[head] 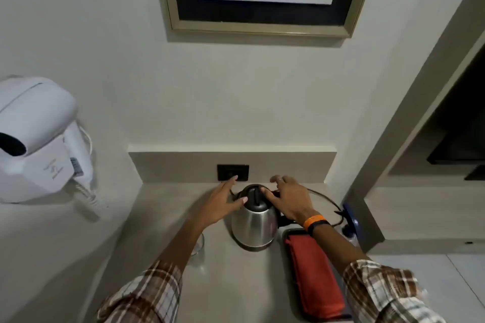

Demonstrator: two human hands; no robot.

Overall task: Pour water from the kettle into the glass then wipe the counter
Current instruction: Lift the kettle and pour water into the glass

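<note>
1. Steel is seen at the middle of the counter (162,220): the kettle (254,225) stands upright on it, its black lid (254,195) shut, a black cord (328,198) trailing off to its right.
2. The left hand (223,203) is held spread beside the lid, fingers apart, the thumb tip touching or nearly touching the lid's left rim; nothing is gripped.
3. The right hand (288,198) is held open on the other side, fingers splayed over the handle area; no closed grip can be made out.
4. The glass (197,244) stands near the kettle's left, largely hidden under the left forearm; whether any water is in it cannot be told.
5. A red cloth (315,278) lies folded in a black tray (288,231) just right of the kettle, seemingly untouched.
6. The task is judged to be at its start: the kettle is not yet lifted, and both pouring and wiping are left.
7. Room is tight: a wall lies close behind, a wall-mounted dryer (36,139) projects on the left, a side panel closes the right, and the cord may limit the lift. Open counter is found mostly in front.
</note>
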